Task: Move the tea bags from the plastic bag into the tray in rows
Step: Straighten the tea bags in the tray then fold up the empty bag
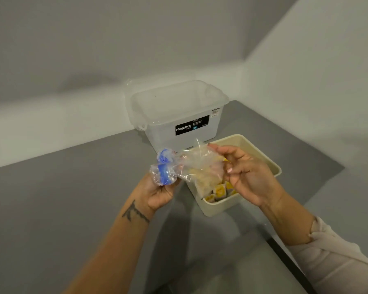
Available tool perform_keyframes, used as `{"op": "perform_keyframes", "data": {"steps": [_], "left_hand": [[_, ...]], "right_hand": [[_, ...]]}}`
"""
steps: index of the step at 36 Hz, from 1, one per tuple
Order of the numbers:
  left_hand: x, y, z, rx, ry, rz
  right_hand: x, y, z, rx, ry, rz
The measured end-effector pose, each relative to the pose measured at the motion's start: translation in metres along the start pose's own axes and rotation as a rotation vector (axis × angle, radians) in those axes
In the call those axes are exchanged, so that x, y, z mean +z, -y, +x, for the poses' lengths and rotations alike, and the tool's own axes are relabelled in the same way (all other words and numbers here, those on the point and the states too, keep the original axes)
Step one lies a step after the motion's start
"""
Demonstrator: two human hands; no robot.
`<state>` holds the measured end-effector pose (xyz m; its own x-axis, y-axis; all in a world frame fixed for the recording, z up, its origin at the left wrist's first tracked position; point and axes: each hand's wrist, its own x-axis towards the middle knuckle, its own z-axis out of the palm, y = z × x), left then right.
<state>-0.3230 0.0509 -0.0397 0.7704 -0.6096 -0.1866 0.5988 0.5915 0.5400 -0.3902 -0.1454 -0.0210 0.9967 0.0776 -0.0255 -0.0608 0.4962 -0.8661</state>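
The left hand (159,193) grips the bunched, blue-printed end of the clear plastic bag (191,166), fingers curled round it, holding it above the near-left corner of the beige tray (221,205). The right hand (248,174) holds the bag's other end, fingers loosely bent; whether they pinch the film or merely touch it is hard to tell. Yellow tea bags (219,190) stand in the tray's near end. A clear storage box (179,115) sits just behind on the grey table (72,187).
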Motion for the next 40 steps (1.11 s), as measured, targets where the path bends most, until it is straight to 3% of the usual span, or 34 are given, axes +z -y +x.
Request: {"op": "perform_keyframes", "data": {"steps": [4, 8, 12, 15, 18, 27, 31, 37, 40], "left_hand": [[0.026, 0.035, -0.011, -0.114, 0.002, -0.167], [0.04, 0.071, -0.02, -0.168, -0.019, -0.29], [0.056, 0.109, -0.038, -0.239, -0.108, -0.28], [0.067, 0.144, -0.054, -0.224, -0.263, -0.306], [0.075, 0.175, -0.073, -0.191, -0.273, -0.148], [0.07, 0.185, -0.12, -0.079, -0.311, 0.314], [0.063, 0.186, -0.126, 0.03, -0.437, 0.454], [0.036, 0.185, -0.136, 0.398, -0.74, 0.614], [0.022, 0.183, -0.149, 0.632, -0.887, 0.894]], "right_hand": [[-0.02, -0.008, -0.028, -0.143, -0.05, -0.453], [-0.027, -0.007, -0.061, -0.204, -0.078, -0.365], [-0.022, -0.011, -0.087, -0.38, -0.403, -0.36], [-0.024, -0.02, -0.104, -0.5, -0.626, -0.498], [-0.026, -0.029, -0.121, -0.568, -0.769, -0.715], [-0.016, -0.045, -0.142, -0.524, -0.667, -1.114], [0.003, -0.052, -0.146, -0.481, -0.559, -1.21], [0.033, -0.073, -0.161, -0.331, -0.421, -1.133], [0.048, -0.086, -0.171, -0.222, -0.304, -1.139]]}}
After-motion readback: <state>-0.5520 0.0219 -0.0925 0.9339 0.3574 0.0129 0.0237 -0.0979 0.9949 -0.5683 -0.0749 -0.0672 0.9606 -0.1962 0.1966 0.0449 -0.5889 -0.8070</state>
